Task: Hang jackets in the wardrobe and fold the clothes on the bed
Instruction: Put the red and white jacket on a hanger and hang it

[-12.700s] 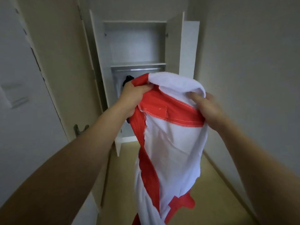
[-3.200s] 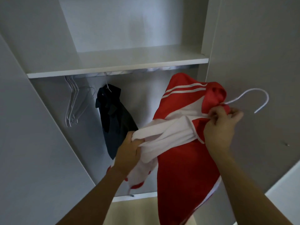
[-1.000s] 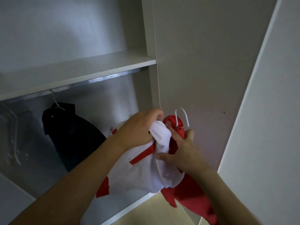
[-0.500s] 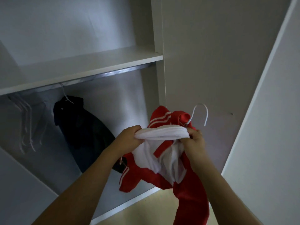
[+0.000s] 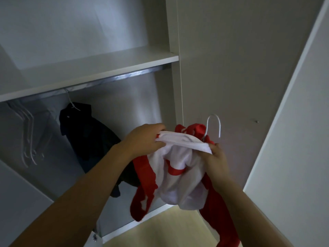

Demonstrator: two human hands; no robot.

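Head view: the person stands before the open wardrobe, arms raised at about 6 o'clock in the frame. The left hand grips one end of the white collar edge of the red-and-white jacket, fingers curled over the cloth. The right hand pinches the other end of that edge, fingers closed on the fabric, just below the white hanger. Only the hanger's hook shows, standing upright at about 1 o'clock from the hands; the rest is buried in the red cloth.

Compared with half a second ago, the hands have drawn a little further apart and the white edge is pulled flatter between them. The hook has turned more upright, and more white lining now faces the camera. A second ago the hands were bunched close together on the cloth. This suggests the jacket is still being settled onto the hanger and is not yet ready to hang.

The rail runs under the shelf at about 11 o'clock, well apart from the hook. A dark jacket already hangs there at 9 o'clock, with spare hangers farther left. The red sleeves dangle loose below the hands.
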